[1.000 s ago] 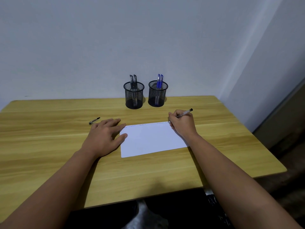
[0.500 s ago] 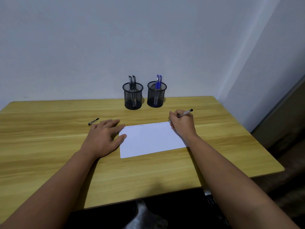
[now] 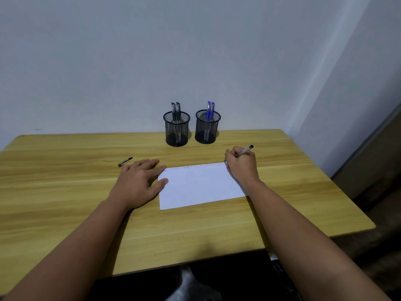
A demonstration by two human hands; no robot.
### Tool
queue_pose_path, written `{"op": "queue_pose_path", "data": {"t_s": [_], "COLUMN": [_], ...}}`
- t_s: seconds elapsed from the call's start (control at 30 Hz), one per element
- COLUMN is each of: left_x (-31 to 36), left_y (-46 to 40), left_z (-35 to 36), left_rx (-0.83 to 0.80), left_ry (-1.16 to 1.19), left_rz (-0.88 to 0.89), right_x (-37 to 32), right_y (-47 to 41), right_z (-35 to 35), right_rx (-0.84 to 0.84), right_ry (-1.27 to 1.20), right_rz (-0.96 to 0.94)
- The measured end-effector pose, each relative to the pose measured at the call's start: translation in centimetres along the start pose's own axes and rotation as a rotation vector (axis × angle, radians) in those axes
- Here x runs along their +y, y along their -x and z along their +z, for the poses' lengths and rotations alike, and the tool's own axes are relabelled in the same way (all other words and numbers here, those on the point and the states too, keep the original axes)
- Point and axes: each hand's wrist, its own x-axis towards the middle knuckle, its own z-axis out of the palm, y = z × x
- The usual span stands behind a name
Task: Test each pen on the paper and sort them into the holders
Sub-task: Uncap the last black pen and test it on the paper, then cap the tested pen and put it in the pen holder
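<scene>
Against the pale wall stands the wooden bench (image 3: pixel 65 192), the largest thing in view, with every item lying on its far half. At the middle of it lies the white paper (image 3: pixel 199 187), a sheet turned slightly askew, with faint pen marks along its 12 o'clock edge.

At 9 o'clock of the paper rests the left hand (image 3: pixel 138 183), flat and relaxed with straight fingers, its thumb and forefinger touching the sheet's left edge and holding nothing. At 2 o'clock of the paper sits the right hand (image 3: pixel 242 165), its fingers curled round a clear pen (image 3: pixel 244 152) with a black end; the tip meets the sheet's far right corner and the barrel slants up toward 2 o'clock.

At 12 o'clock of the paper, near the wall, stand two black mesh holders just beside each other. The left holder (image 3: pixel 176 130) carries two black pens (image 3: pixel 175 109), upright. The right holder (image 3: pixel 207 128) carries two blue pens (image 3: pixel 210 108), also upright.

At 10 o'clock of the left hand, close to its fingertips but apart from them, lies a small black pen cap (image 3: pixel 125 162).
</scene>
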Motion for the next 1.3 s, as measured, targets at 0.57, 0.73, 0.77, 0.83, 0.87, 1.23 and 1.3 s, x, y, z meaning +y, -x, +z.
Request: {"op": "queue_pose_path", "data": {"t_s": [0.57, 0.73, 0.77, 0.83, 0.87, 1.23, 1.3], "left_x": [0.1, 0.3, 0.1, -0.7, -1.4, -5.1, -4.9], "left_y": [0.0, 0.2, 0.2, 0.1, 0.1, 0.0, 0.0], "left_z": [-0.2, -1.1, -1.5, -2.3, -2.8, -3.5, -3.6], "left_rx": [-0.013, 0.175, 0.257, 0.363, 0.362, 0.174, 0.199], "left_ry": [-0.009, 0.09, 0.079, 0.028, -0.003, 0.029, 0.082], "left_rz": [0.001, 0.025, 0.004, -0.109, -0.191, -0.373, -0.332], "right_x": [-5.3, -9.1, -9.7, -10.6, -10.8, -10.9, -10.7], "right_y": [0.0, 1.2, 1.4, 2.0, 2.3, 4.8, 5.0], "right_z": [-1.3, 2.4, 3.3, 5.3, 6.3, 10.8, 10.9], "right_rx": [0.184, -0.044, -0.098, -0.176, -0.206, -0.402, -0.41], "right_ry": [-0.3, -0.348, -0.342, -0.355, -0.345, -0.293, -0.285], "right_rz": [0.133, 0.144, 0.156, 0.159, 0.141, 0.09, 0.086]}}
